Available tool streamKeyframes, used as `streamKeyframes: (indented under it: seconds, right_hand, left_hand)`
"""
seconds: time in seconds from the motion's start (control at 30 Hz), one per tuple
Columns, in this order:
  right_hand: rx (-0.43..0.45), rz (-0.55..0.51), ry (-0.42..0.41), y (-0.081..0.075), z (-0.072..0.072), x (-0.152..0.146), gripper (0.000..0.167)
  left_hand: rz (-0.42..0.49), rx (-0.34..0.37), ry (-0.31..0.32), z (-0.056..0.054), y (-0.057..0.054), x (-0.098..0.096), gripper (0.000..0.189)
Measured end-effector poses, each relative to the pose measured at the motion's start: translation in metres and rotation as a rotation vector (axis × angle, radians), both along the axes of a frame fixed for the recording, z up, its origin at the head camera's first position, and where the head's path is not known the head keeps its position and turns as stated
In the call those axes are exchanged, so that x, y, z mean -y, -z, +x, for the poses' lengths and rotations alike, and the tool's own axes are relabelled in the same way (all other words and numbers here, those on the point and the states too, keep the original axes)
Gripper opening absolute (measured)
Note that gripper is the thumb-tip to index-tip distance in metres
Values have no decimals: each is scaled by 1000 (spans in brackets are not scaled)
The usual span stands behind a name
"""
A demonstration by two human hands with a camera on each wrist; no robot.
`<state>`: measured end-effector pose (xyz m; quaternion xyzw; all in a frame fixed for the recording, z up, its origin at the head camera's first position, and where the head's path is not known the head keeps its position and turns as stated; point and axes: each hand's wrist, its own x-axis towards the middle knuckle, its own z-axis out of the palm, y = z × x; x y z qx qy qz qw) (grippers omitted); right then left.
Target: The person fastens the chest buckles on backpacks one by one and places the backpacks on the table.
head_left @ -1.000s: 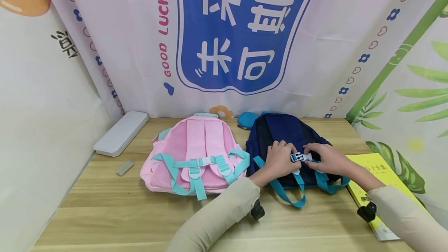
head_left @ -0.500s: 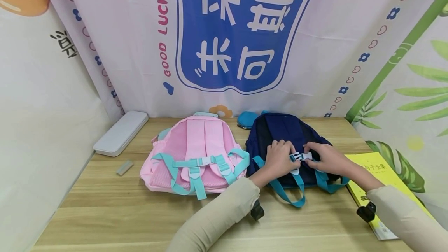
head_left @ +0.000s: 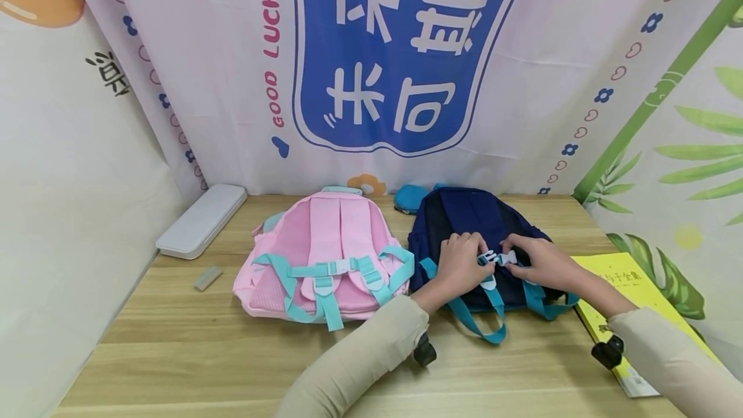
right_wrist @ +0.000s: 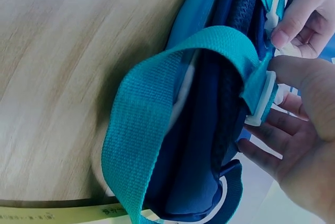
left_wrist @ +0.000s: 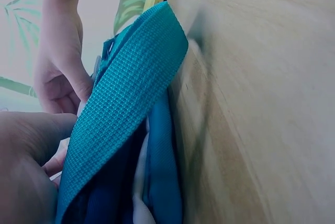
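- White chest buckle at the middle of the navy backpack, lying flat on the worktop, straps up, at about 3 o'clock from the pink backpack.
- Left hand at 9 o'clock of the buckle, fingers curled, pinching the left buckle half.
- Right hand at 3 o'clock of the buckle, fingers and thumb pinching the right buckle half.
- Compared with a second ago: both hands shifted slightly toward 12 o'clock; buckle raised a little and tilted; halves close together, joined or apart cannot be told.
- Teal strap loop hanging off the navy backpack toward 6 o'clock, resting on the worktop; same strap seen arched over the bag edge in the right wrist view, white slider touching the right fingers.
- Teal webbing across the left wrist view, the other hand behind it.
- Pink backpack unmoved, teal straps and own buckle closed across its back.
- Yellow book at 4 o'clock of the navy backpack, partly under the right sleeve.
- White pencil case at 10 o'clock of the pink backpack, grey eraser just below it.
- Small blue pouch at 12 o'clock between the two backpacks.
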<state>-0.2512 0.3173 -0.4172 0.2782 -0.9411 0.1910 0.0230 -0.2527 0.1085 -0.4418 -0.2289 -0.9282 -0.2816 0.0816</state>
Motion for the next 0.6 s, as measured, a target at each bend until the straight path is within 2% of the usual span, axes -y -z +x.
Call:
streamKeyframes:
  seconds: [0.3, 0.6]
  right_hand:
    - [-23, -17, -13, 0, 1, 9, 22]
    - [-55, 17, -15, 1, 0, 17, 27]
  left_hand:
    - [5, -88, -34, 1, 0, 10, 20]
    - [12, -76, -20, 5, -3, 19, 19]
